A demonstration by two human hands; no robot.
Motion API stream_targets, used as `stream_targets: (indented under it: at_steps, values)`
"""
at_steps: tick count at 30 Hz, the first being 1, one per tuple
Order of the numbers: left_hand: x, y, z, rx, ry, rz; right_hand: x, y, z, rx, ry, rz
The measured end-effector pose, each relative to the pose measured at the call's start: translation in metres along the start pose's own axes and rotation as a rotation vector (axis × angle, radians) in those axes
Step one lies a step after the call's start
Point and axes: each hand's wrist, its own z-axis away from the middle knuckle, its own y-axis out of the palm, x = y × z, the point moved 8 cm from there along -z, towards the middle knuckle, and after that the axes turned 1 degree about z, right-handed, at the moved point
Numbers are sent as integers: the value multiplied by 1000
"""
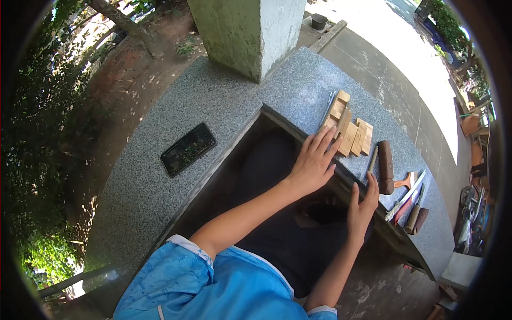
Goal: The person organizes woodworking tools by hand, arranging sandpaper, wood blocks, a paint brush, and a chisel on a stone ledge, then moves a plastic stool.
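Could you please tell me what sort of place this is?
It looks like an outdoor patio or yard: a tree trunk, a concrete pillar and sunlit pavement show beyond the speckled stone slab that bears the wooden blocks.

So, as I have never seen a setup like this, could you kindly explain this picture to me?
There is no machine here: these are a person's bare hands, filmed by a camera worn on the head, looking forward and down. That is why the blue sleeves come in from below. On the speckled stone top lie a phone, some wooden pieces, what looks like a mallet, a slim tool and a long-bladed tool. The left hand has its fingers at the wooden pieces; whether they touch is hard to tell. The right hand is near the slim tool. Neither clearly holds anything.
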Motion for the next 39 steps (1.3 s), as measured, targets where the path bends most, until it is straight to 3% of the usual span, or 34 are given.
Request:
stream_targets:
  at_steps: [17,31,33,37,39]
  values:
    - [-2,-5,1,59,24,-99,-8,9,5,84,26,259]
    - [-12,-15,-6,-101,-54,207,-9,4,6,57,49,200]
    - [-20,-18,-8,-137,-63,382,-10,3,6,66,52,186]
    - [-44,-17,-5,-151,-18,424,-2,-9,0,29,76,129]
    - [-58,-15,-1,-143,31,427,2,-17,-4,-1,139,-224]
